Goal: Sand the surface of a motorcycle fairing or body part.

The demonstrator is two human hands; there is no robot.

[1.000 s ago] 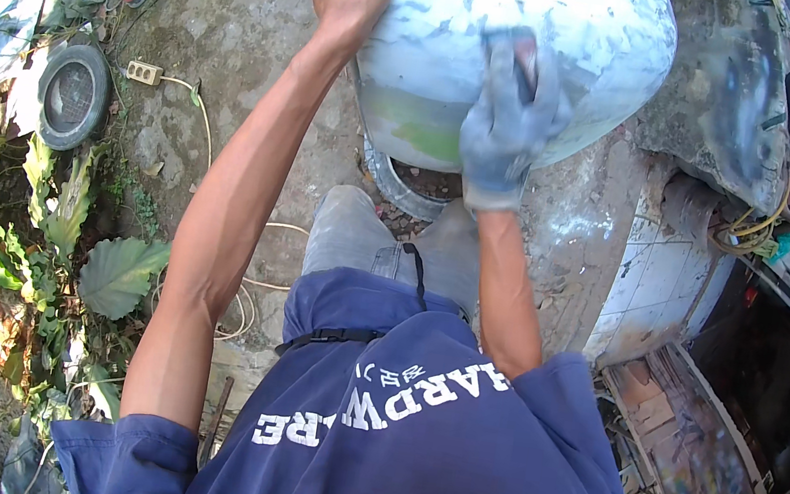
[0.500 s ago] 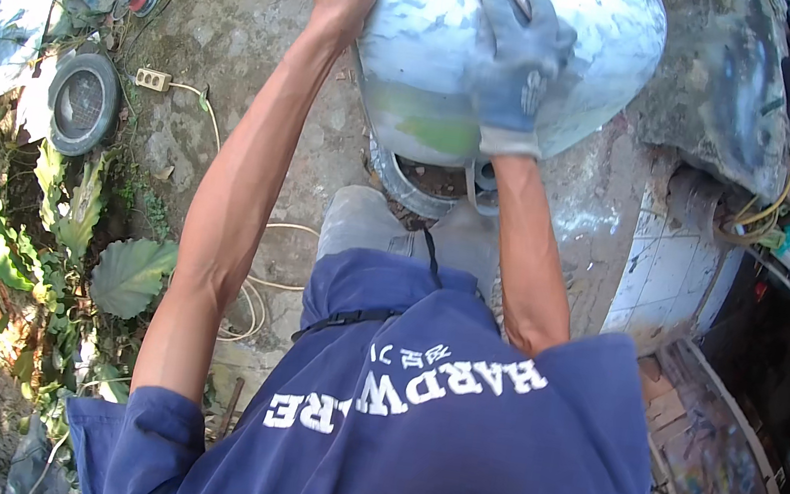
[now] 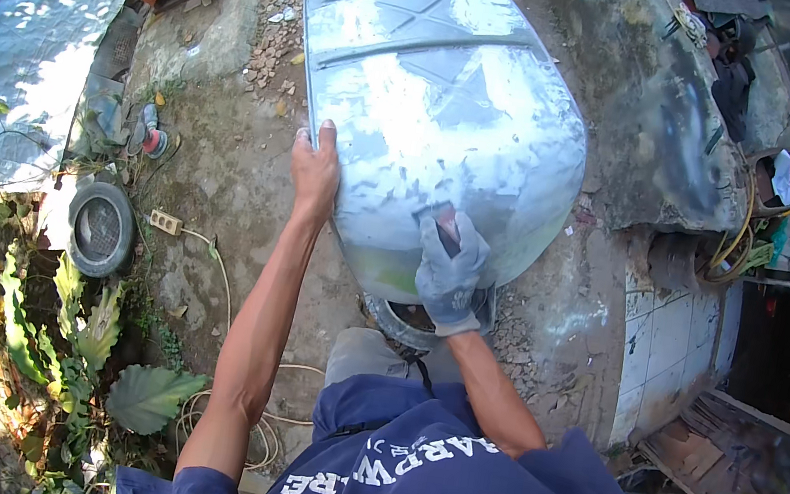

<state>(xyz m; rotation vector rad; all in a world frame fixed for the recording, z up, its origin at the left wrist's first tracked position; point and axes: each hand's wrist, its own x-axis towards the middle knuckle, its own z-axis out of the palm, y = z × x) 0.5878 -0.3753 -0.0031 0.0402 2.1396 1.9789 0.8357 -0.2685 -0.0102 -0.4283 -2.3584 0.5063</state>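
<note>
A large rounded body panel (image 3: 400, 137), silver-grey with white patches and scuffs, lies in front of me with its curved end toward me. My bare left hand (image 3: 314, 175) clasps its left edge, fingers around the rim. On the near part of the curve my right hand (image 3: 452, 270), in a grey work glove, presses a small folded piece of sandpaper (image 3: 447, 228) against the surface. The glove hides part of the sandpaper. A green patch (image 3: 400, 281) shows at the panel's near end. Under that end sits a dark tyre (image 3: 395, 322), partly covered.
On the left ground are a mesh-filled tyre (image 3: 102, 229), a power strip (image 3: 166, 222) with a pale cord, and a red-padded sander (image 3: 150, 138). Leafy plants (image 3: 153, 399) grow at lower left. A rough concrete slab (image 3: 636, 109) and coiled hose (image 3: 741, 245) line the right.
The view has tilted forward, so the panel and both hands appear lower and the panel's far end shows. My right hand with the sandpaper looks closer to the panel's near end.
</note>
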